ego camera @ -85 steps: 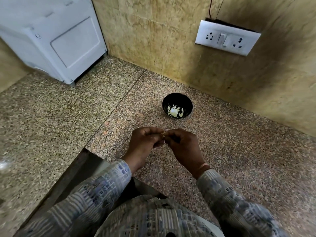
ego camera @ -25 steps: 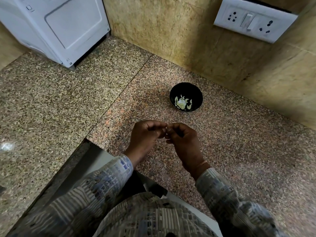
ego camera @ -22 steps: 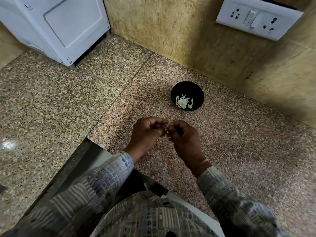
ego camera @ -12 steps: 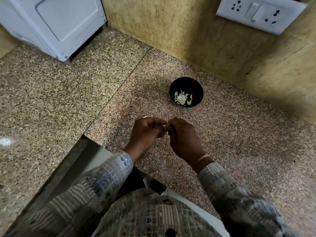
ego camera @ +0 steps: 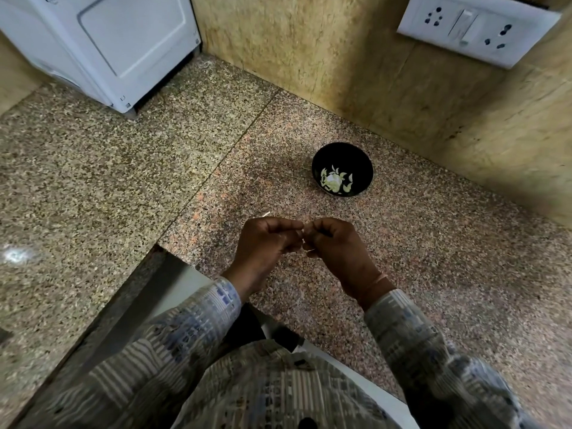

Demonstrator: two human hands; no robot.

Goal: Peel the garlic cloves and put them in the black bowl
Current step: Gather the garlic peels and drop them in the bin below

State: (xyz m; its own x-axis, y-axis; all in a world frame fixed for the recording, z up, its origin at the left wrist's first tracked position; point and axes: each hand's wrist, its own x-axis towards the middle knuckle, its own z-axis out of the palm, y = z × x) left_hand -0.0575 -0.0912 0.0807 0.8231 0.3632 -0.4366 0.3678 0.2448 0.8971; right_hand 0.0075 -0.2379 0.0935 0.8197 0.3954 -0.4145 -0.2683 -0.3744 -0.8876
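Note:
A small black bowl point(ego camera: 362, 168) stands on the granite counter point(ego camera: 123, 187) near the back wall, with several pale peeled garlic cloves point(ego camera: 333, 182) lying in it. In front of the bowl, above the counter, my left hand point(ego camera: 266, 243) and my right hand point(ego camera: 332, 246) meet fingertip to fingertip. Both have curled fingers and pinch a small garlic clove point(ego camera: 305, 239) between them; the clove is almost fully hidden by the fingers. A thin scrap of pale skin point(ego camera: 265, 214) lies on the counter just beyond my left hand.
A white appliance point(ego camera: 102, 41) stands at the back left of the counter. A white switch and socket plate point(ego camera: 473, 26) is on the tan wall at the top right. The counter's front edge steps inward at lower left point(ego camera: 148, 267), beside my patterned sleeves.
The view has shifted, so the bowl and wall sit differently in frame. My hands stay together in front of the bowl, fingers working at the clove; a scrap of skin now lies by my left hand.

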